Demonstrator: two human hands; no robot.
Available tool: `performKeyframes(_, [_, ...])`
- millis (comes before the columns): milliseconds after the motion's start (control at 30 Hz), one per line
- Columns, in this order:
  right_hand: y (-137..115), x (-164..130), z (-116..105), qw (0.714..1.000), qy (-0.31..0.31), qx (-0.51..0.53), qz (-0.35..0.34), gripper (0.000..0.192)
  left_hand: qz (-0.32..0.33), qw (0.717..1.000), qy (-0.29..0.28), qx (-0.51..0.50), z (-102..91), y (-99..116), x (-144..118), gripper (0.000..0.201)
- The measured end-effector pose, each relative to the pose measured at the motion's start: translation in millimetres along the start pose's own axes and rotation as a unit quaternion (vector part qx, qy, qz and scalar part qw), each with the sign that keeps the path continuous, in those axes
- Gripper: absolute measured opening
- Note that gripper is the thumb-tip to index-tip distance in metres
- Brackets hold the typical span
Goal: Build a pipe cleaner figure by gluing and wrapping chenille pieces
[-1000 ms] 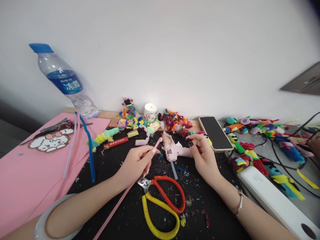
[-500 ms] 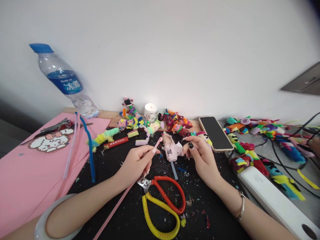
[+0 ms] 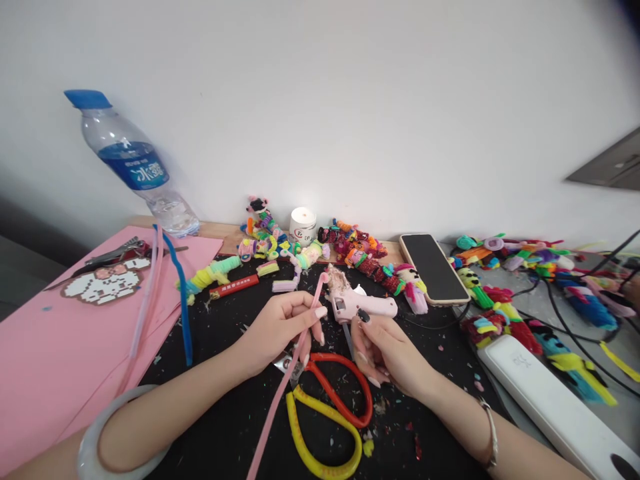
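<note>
My left hand [image 3: 290, 327] is closed round a long pink pipe cleaner [image 3: 273, 413], pinching it near its upper end. That end is curled into a small loop, beside the nozzle of the pink glue gun [image 3: 370, 306]. A clear glue stick sticks out of the glue gun, which lies on its side on the black mat. My right hand [image 3: 387, 347] is just below the gun's handle, thumb and fingers pressed together; whether anything is between them is hidden. Under my left hand lie scissors with red and yellow handles [image 3: 325, 460], their blades partly covered.
A phone [image 3: 435, 267] and a white oblong device [image 3: 545, 400] lie to the right, near several pipe-cleaner figures [image 3: 500, 320] and black cables. Pink sheets [image 3: 35, 373], a blue pipe cleaner [image 3: 184, 320] and a water bottle [image 3: 137, 167] are left. A paper cup [image 3: 303, 230] stands by the wall.
My right hand has moved down and left, from above the glue gun's handle to below it. The pink pipe cleaner's curled end has turned upright, and its tail has swung right.
</note>
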State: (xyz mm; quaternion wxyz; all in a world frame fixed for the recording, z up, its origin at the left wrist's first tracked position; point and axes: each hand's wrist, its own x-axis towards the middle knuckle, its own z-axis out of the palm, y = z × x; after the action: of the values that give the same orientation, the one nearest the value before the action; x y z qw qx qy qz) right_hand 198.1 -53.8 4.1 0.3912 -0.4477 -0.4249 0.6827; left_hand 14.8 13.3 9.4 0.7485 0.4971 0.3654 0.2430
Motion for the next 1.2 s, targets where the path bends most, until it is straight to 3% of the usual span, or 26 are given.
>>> performKeyframes(100, [1.8,-1.1,2.7,1.000,-0.010,0.013,0.017,0.045,-0.016,0.999,-0.033,-0.014,2.7,-1.8,-1.2,0.019])
performKeyframes(300, [1.5,-3.6,11.3,0.996,0.062,-0.061,0.037,0.052,-0.040,0.998,-0.045,-0.029,9.4,-9.3,-5.2,0.021])
performKeyframes(433, [3.1,-3.9,14.4,0.991,0.075,-0.107,0.028,0.054,-0.056,0.996,-0.064,-0.039,13.5,-9.9,-7.9,0.023])
performKeyframes(633, [4.9,-5.0,14.8,0.985,0.067,-0.158,0.017,0.050,-0.028,0.995,-0.088,-0.031,17.0,-10.4,-9.5,0.016])
performKeyframes(900, [1.3,-6.3,17.7,0.976,0.070,-0.206,0.009,0.048,0.007,0.996,-0.083,-0.001,17.7,-13.8,-10.5,0.018])
performKeyframes(1200, [3.1,-4.9,16.4,0.978,0.073,-0.196,0.014,0.048,-0.001,0.998,-0.060,0.012,16.0,-8.1,-8.4,0.022])
